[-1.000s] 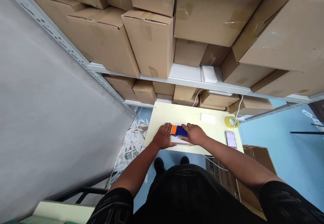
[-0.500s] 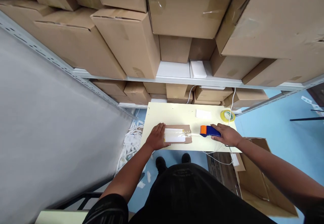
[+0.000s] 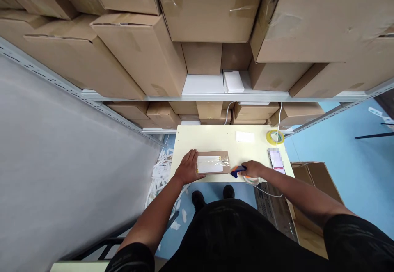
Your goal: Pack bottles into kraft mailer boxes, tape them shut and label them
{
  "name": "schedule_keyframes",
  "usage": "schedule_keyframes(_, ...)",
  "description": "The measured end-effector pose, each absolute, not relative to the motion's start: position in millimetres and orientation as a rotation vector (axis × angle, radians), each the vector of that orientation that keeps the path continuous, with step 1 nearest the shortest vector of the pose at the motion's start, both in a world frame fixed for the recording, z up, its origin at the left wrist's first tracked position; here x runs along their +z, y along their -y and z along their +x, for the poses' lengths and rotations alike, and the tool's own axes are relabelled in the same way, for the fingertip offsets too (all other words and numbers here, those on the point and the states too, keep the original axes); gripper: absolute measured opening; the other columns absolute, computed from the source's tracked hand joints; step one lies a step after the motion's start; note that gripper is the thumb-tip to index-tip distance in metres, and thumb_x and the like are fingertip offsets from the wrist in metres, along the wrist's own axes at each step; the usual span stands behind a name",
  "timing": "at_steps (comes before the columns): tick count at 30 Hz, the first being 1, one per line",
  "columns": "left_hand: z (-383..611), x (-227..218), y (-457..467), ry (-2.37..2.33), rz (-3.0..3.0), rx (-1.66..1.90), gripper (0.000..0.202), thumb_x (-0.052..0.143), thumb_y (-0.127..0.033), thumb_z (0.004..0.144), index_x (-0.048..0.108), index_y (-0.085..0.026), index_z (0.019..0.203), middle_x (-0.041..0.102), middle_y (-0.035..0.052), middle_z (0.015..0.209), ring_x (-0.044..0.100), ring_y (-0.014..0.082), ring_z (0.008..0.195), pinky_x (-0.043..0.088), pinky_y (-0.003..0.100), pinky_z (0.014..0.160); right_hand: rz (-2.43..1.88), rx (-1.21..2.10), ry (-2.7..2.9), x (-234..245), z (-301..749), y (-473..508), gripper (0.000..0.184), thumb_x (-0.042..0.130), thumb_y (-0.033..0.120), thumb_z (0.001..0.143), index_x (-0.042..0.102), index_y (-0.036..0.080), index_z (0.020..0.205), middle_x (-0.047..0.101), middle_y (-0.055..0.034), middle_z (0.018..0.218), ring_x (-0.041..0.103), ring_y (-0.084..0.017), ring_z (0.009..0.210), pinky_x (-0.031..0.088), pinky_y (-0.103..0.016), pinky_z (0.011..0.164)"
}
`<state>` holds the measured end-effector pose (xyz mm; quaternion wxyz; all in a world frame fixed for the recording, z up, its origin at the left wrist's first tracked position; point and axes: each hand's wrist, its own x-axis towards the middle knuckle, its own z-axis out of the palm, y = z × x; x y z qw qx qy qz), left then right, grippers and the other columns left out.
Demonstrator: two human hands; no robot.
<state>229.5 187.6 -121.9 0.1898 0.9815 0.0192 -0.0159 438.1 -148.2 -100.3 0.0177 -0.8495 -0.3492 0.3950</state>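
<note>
My left hand (image 3: 187,168) grips the left end of a small cardboard box (image 3: 213,154), its fingers on the far edge and its thumb on the near side. A white label (image 3: 209,164) lies on top of the box, with clear tape running over it to the right end. In my right hand (image 3: 254,169) is a blue and orange tape dispenser (image 3: 237,171). Its blue head sits low beside the near right corner of the box. Whether it touches the box I cannot tell.
On the pale table (image 3: 197,136) are a white card (image 3: 245,136), a yellow tape roll (image 3: 275,137) and a phone (image 3: 276,159) with a white cable. Shelves of cartons (image 3: 212,11) rise behind. An open carton (image 3: 314,173) stands at right; paper scraps (image 3: 158,173) litter the left floor.
My right hand has brought the tape dispenser left and nearer, beside the box, and tilted it. The tape stretched between them no longer shows. The phone is now uncovered. My left hand keeps its hold.
</note>
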Motion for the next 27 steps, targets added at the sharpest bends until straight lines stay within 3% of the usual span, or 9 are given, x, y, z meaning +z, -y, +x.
schedule_keyframes(5, 218, -125, -184, -0.198, 2.528, 0.086, 0.133, 0.084, -0.069, 0.063, 0.017, -0.013, 0.164, 0.009, 0.0226, 0.172, 0.010, 0.0424, 0.159, 0.017, 0.057, 0.128, -2.363, 1.044, 0.372, -123, 404, 181, 0.041, 0.067, 0.052, 0.080, 0.069, 0.021, 0.107, 0.077, -0.0084, 0.098, 0.072, -0.027, 0.087, 0.053, -0.036, 0.074)
schedule_keyframes(8, 196, -143, -178, -0.429, 2.149, 0.184, 0.123, 0.078, -0.062, 0.074, 0.008, -0.019, 0.165, 0.005, 0.0188, 0.173, 0.013, 0.0379, 0.159, 0.023, 0.054, 0.127, -1.937, 0.928, -0.041, -134, 381, 187, 0.036, 0.064, 0.039, 0.075, 0.066, 0.019, 0.105, 0.075, -0.0073, 0.090, 0.072, -0.026, 0.081, 0.055, -0.036, 0.070)
schedule_keyframes(10, 179, -158, -172, -0.544, 1.830, 0.175, 0.105, 0.065, -0.058, 0.085, 0.008, -0.022, 0.165, 0.013, 0.0180, 0.173, 0.021, 0.0355, 0.158, 0.030, 0.053, 0.123, -1.559, 0.888, -0.238, -139, 366, 179, 0.032, 0.064, 0.034, 0.071, 0.067, 0.020, 0.099, 0.075, -0.0064, 0.083, 0.071, -0.025, 0.077, 0.056, -0.036, 0.069)
schedule_keyframes(13, 164, -175, -160, -0.582, 1.558, 0.100, 0.084, 0.056, -0.053, 0.089, 0.026, -0.023, 0.161, 0.036, 0.0165, 0.164, 0.035, 0.0342, 0.152, 0.038, 0.051, 0.119, -1.124, 0.938, -0.412, -146, 351, 154, 0.029, 0.065, 0.027, 0.064, 0.069, 0.020, 0.092, 0.075, -0.0062, 0.080, 0.070, -0.024, 0.074, 0.056, -0.034, 0.068)
schedule_keyframes(16, 167, -172, -152, -0.600, 1.619, 0.064, 0.071, 0.056, -0.053, 0.091, 0.041, -0.020, 0.152, 0.057, 0.0154, 0.144, 0.056, 0.0304, 0.134, 0.048, 0.047, 0.109, -0.933, 1.006, -0.498, -148, 348, 134, 0.031, 0.063, 0.022, 0.063, 0.072, 0.018, 0.093, 0.076, -0.0057, 0.080, 0.069, -0.021, 0.070, 0.055, -0.030, 0.064)
schedule_keyframes(19, 183, -153, -156, -0.742, 1.839, 0.176, 0.062, 0.052, -0.057, 0.094, 0.052, -0.016, 0.141, 0.063, 0.0155, 0.127, 0.065, 0.0274, 0.113, 0.055, 0.043, 0.095, -0.864, 1.029, -0.534, -144, 358, 127, 0.032, 0.060, 0.020, 0.065, 0.072, 0.018, 0.095, 0.076, -0.0051, 0.080, 0.068, -0.020, 0.069, 0.055, -0.030, 0.065)
schedule_keyframes(22, 204, -132, -169, -0.827, 2.051, 0.242, 0.054, 0.049, -0.058, 0.096, 0.063, -0.015, 0.125, 0.065, 0.0138, 0.112, 0.067, 0.0261, 0.102, 0.054, 0.041, 0.091, -0.853, 1.056, -0.545, -136, 375, 123, 0.029, 0.060, 0.020, 0.068, 0.071, 0.018, 0.094, 0.076, -0.0056, 0.081, 0.068, -0.020, 0.070, 0.055, -0.031, 0.066)
schedule_keyframes(27, 241, -123, -186, -0.964, 2.235, -0.039, 0.046, 0.041, -0.053, 0.101, 0.071, -0.018, 0.097, 0.073, 0.0118, 0.095, 0.069, 0.0268, 0.095, 0.051, 0.037, 0.087, -0.939, 1.032, -0.456, -131, 401, 102, 0.029, 0.061, 0.023, 0.068, 0.070, 0.020, 0.096, 0.076, -0.0058, 0.085, 0.069, -0.022, 0.074, 0.055, -0.033, 0.067)
